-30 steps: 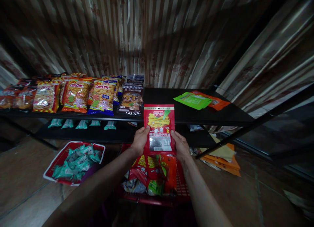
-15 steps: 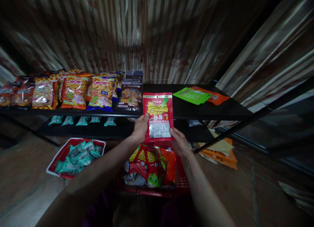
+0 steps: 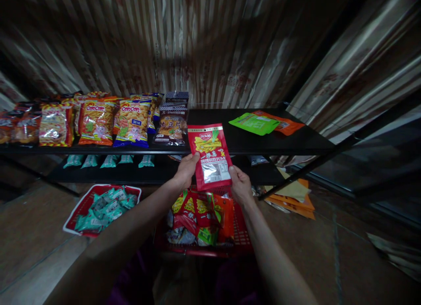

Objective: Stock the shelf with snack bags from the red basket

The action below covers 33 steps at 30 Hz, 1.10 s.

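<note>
Between my two hands is a red snack packet [image 3: 212, 158] with yellow sticks and a green onion printed on its front. My left hand [image 3: 187, 168] pinches its left edge, thumb on the front. My right hand [image 3: 240, 181] grips its lower right edge the same way. The packet is tilted slightly, in front of the black shelf's [image 3: 283, 142] edge. Beneath it, a red basket [image 3: 241, 235] holds several similar red packets [image 3: 194, 213], an orange packet [image 3: 226, 217] and some silvery and green ones.
On the upper shelf stand brown potato-chip bags [image 3: 171, 127], Mimi snack bags [image 3: 133, 123] and others leftward; a green packet [image 3: 253, 123] and an orange packet [image 3: 286, 125] lie flat at right. Teal packets [image 3: 110, 161] line the lower shelf. A second basket [image 3: 70, 215] and cardboard [image 3: 292, 199] are on the floor.
The red packet has tipped a little, its top leaning left, and both hands still hold it. The view has shifted slightly.
</note>
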Each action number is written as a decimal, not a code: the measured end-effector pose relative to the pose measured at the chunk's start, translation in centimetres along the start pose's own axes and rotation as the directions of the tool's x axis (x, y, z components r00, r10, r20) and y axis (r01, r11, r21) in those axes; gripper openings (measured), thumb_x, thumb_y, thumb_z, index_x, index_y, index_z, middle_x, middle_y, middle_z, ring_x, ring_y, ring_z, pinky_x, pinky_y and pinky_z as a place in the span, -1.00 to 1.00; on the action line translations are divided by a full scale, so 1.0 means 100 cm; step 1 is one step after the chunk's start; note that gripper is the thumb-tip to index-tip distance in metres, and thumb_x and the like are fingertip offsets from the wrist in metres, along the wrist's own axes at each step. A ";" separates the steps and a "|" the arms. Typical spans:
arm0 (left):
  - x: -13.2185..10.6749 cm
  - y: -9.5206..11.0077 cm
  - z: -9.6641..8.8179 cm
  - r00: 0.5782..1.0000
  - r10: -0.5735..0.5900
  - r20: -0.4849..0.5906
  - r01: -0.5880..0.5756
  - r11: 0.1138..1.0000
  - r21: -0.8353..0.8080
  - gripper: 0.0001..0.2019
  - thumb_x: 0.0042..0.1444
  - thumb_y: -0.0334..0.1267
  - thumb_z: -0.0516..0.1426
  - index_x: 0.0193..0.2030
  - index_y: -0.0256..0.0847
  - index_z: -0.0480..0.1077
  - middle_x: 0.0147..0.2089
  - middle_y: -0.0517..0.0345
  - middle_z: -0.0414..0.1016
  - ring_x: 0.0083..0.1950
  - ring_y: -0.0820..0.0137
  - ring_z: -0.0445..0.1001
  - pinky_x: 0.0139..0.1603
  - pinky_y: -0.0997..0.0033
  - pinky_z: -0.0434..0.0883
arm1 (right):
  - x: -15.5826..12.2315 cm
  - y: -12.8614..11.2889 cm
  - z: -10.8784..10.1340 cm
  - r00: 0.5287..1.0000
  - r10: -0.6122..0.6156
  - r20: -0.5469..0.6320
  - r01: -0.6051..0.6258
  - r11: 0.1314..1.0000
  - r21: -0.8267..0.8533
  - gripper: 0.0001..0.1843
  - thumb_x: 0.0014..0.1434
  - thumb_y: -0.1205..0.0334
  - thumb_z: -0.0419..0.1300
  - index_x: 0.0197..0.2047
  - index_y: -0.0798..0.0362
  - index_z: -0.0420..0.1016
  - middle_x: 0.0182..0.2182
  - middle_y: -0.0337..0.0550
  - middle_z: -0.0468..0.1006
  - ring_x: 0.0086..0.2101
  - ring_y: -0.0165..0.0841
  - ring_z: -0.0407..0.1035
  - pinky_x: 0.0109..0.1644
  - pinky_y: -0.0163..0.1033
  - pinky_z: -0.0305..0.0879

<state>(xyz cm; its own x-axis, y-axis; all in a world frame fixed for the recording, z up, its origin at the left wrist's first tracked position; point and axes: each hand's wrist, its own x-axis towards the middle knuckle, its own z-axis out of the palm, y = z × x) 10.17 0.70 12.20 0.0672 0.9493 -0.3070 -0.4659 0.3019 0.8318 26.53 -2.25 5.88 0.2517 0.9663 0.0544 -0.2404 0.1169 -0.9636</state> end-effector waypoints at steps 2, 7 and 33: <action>0.000 0.000 0.002 1.000 0.013 0.001 -0.013 1.000 0.002 -0.84 0.14 -0.22 0.11 -0.34 -0.26 0.42 -0.40 0.09 0.56 -0.44 0.37 0.51 -0.21 0.25 0.46 | 0.001 0.003 -0.003 0.998 -0.052 -0.019 0.051 0.997 -0.052 -0.63 0.04 -0.13 0.20 -0.31 0.03 0.52 -0.52 -0.31 0.56 -0.55 -0.43 0.35 -0.44 -0.34 0.30; 0.001 -0.003 0.004 0.996 0.073 0.058 -0.073 0.997 -0.001 -0.78 0.07 -0.12 0.17 -0.31 -0.26 0.44 -0.40 0.09 0.56 -0.41 0.36 0.51 -0.21 0.29 0.46 | 0.002 0.002 -0.010 0.946 -0.321 -0.052 0.260 0.842 -0.473 -0.52 0.14 -0.05 0.11 0.04 0.03 0.42 -0.22 -0.12 0.60 -0.27 -0.26 0.47 -0.19 -0.17 0.38; -0.052 -0.011 0.035 0.875 0.366 0.318 -0.474 0.782 0.404 -0.89 0.02 -0.29 0.18 -0.36 -0.09 0.57 -0.07 0.06 0.53 0.10 0.22 0.38 0.26 0.32 0.14 | -0.030 -0.028 0.006 0.997 -0.061 -0.038 0.064 0.995 0.076 -0.44 -0.04 0.07 0.32 0.06 -0.10 0.38 0.02 -0.20 0.50 0.04 -0.20 0.36 0.16 -0.08 0.25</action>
<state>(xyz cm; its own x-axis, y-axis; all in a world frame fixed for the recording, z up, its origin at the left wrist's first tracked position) 13.45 -4.28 14.49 0.1688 0.9685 0.1831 -0.0393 -0.1790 0.9831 25.90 -5.39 8.52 0.3017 0.9478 0.1028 -0.2944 0.1952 -0.9355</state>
